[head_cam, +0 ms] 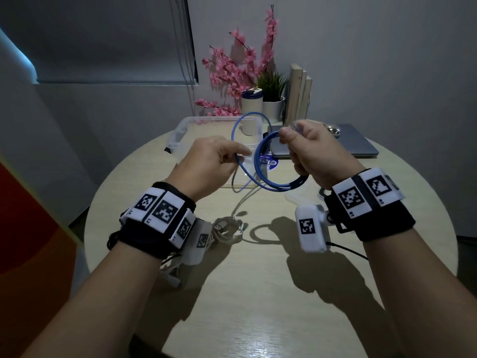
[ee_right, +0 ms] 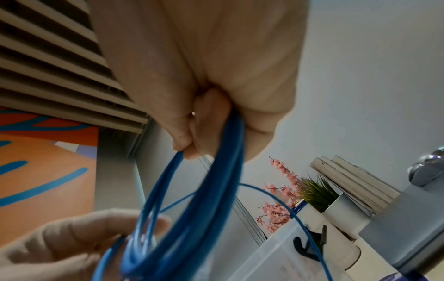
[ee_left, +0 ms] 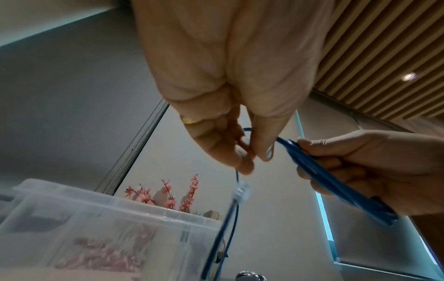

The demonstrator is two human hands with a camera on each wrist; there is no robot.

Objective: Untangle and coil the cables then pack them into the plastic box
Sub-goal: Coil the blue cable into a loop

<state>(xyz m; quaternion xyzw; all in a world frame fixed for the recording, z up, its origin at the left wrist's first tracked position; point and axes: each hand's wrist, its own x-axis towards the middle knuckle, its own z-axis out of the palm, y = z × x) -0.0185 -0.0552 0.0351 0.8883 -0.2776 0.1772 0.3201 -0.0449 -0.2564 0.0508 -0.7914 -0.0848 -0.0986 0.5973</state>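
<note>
A blue cable (head_cam: 260, 161) is held in mid-air above the round table. My right hand (head_cam: 308, 148) grips its coiled loops (ee_right: 216, 180), fingers curled round the bundle. My left hand (head_cam: 214, 161) pinches a loose strand (ee_left: 242, 133) of the same cable between thumb and fingers; a free loop arcs up toward the box. A clear plug (ee_left: 241, 192) hangs just below my left fingers. The clear plastic box (head_cam: 180, 130) stands open behind the hands. A tangle of pale cables (head_cam: 229, 229) lies on the table below my left wrist.
A grey laptop (head_cam: 356, 143) lies at the back right with a blue sticker beside it. Pink artificial flowers (head_cam: 240, 65), a small potted plant (head_cam: 273, 99), a white cup and upright books (head_cam: 299, 94) stand at the table's far edge. A black cable (head_cam: 348, 250) trails from my right wrist camera.
</note>
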